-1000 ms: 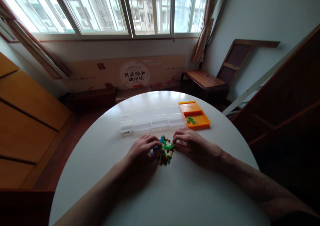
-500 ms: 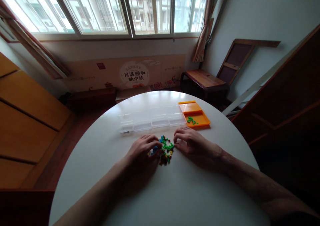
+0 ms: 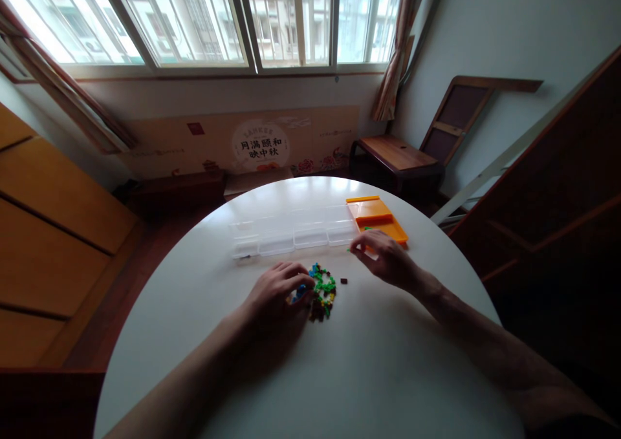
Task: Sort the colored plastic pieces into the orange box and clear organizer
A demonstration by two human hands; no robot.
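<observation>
Head view shows my right hand [image 3: 383,258] pinched on what looks like a tiny green piece at the orange tray [image 3: 376,210] edge, so I'd release low inside it, while my left hand [image 3: 276,293] rests curled on the brick pile [image 3: 323,290].

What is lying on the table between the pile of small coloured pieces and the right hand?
In the head view, one small dark piece lies alone on the white table, between the pile of coloured pieces and the right hand.
</observation>
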